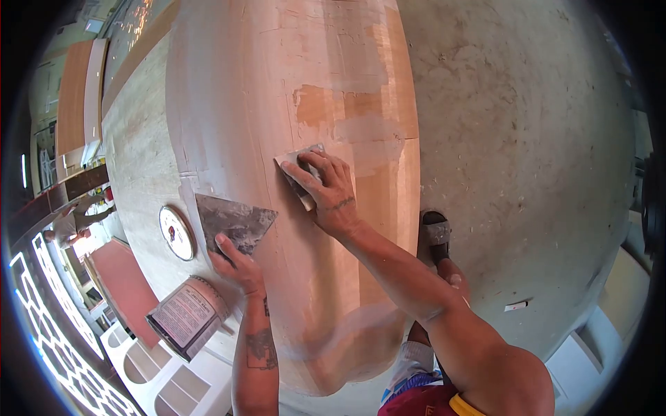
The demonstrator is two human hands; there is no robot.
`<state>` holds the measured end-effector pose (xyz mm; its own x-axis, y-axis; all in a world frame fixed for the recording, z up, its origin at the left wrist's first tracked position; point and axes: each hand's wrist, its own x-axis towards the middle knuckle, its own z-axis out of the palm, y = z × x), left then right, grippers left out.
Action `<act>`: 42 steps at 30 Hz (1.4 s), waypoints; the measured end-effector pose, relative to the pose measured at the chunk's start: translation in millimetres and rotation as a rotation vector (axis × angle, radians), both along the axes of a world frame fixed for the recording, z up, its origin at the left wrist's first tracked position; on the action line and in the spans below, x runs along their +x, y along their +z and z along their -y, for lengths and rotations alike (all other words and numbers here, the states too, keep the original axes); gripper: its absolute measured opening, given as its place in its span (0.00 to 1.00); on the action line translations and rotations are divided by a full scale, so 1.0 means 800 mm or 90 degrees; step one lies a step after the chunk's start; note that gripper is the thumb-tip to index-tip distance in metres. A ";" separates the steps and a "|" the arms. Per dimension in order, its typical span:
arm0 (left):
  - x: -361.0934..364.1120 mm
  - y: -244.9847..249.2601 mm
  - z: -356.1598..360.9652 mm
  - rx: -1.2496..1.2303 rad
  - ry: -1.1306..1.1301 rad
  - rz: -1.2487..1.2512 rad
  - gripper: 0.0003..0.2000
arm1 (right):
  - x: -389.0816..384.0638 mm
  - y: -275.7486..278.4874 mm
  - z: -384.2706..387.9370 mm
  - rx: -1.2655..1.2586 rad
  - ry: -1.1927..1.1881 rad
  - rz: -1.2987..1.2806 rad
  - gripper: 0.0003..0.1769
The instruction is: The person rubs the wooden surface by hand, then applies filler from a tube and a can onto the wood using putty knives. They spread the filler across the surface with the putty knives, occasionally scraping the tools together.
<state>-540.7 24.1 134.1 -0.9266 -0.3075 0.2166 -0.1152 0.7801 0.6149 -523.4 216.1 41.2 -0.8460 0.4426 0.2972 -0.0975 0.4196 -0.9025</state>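
My right hand point(331, 194) is closed around a putty knife point(291, 161), whose blade lies against the broad curved wooden panel point(378, 104). Greyish-pink filler covers much of this panel, with bare wood patches between. To its left, my left hand point(239, 270) grips a flat, dark metal plate point(232, 218) smeared with putty, thumb on top. How the fingers sit under the plate is hidden. A labelled can point(186, 317) stands just left of my left wrist, and a round white lid point(176, 233) lies above it.
Concrete floor point(513, 173) runs along the right, with a small tube point(516, 306) on it and my sandalled foot point(436, 229) beside the panel. White cut-out panels point(163, 378) are at lower left. Sparks point(135, 24) fly at upper left; another person point(76, 220) is at far left.
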 end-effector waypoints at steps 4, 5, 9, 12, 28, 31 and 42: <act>-0.001 0.001 0.008 0.021 -0.034 0.023 0.29 | -0.007 -0.009 -0.005 -0.021 0.003 -0.043 0.39; -0.002 -0.002 0.007 0.022 -0.038 0.013 0.31 | -0.013 -0.015 -0.006 -0.063 -0.001 -0.054 0.40; 0.002 -0.006 0.008 0.003 -0.024 0.006 0.33 | -0.051 -0.019 -0.004 -0.111 -0.048 -0.040 0.43; -0.003 -0.014 0.015 -0.033 -0.018 0.011 0.34 | -0.041 -0.009 -0.006 -0.112 -0.052 -0.033 0.46; 0.000 -0.002 0.005 0.041 -0.032 0.047 0.35 | -0.070 -0.005 -0.023 -0.109 -0.060 -0.032 0.46; 0.000 -0.003 0.007 0.011 -0.026 0.052 0.35 | -0.052 -0.011 -0.010 -0.122 -0.042 -0.048 0.47; -0.002 -0.009 0.014 -0.006 -0.061 0.034 0.32 | -0.075 -0.007 -0.029 -0.159 0.011 -0.026 0.46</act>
